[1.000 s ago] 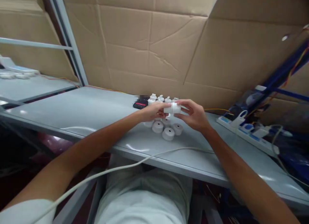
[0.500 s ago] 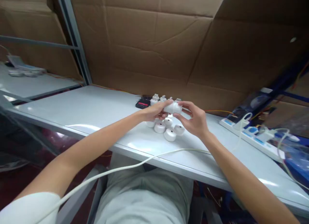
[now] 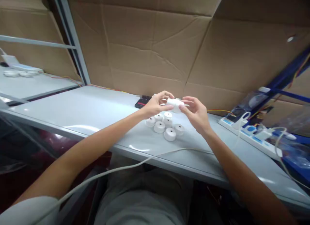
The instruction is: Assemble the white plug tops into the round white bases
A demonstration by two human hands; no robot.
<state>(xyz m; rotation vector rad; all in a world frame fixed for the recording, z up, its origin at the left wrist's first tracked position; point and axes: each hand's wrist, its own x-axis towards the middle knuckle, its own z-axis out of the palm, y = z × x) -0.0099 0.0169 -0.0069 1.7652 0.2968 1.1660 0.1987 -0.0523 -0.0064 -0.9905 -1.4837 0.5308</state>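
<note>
Both hands are raised over the table with a white, rounded plastic part [image 3: 176, 104] between them. My left hand [image 3: 155, 105] is closed on its left end, thumb along the near side and fingers over the top. At the right end, the thumb and fingers of my right hand [image 3: 198, 117] pinch the same part. Just below the hands stand several short white cylinders [image 3: 170, 134], each with a small dark hole on top. The fingers partly cover the held part, so its exact kind is unclear.
A black device with a red-lit display [image 3: 142, 101] lies behind my left hand. White power strips [image 3: 252, 138] with plugs are at right. A pale cable [image 3: 135, 166] crosses the table's front edge and my lap. Cardboard [image 3: 145, 50] stands behind the table [image 3: 72, 105].
The white part has been turned in my hands, and my left fingers have shifted higher over it. White pieces that showed behind the hands are now mostly hidden. The view has shifted slightly.
</note>
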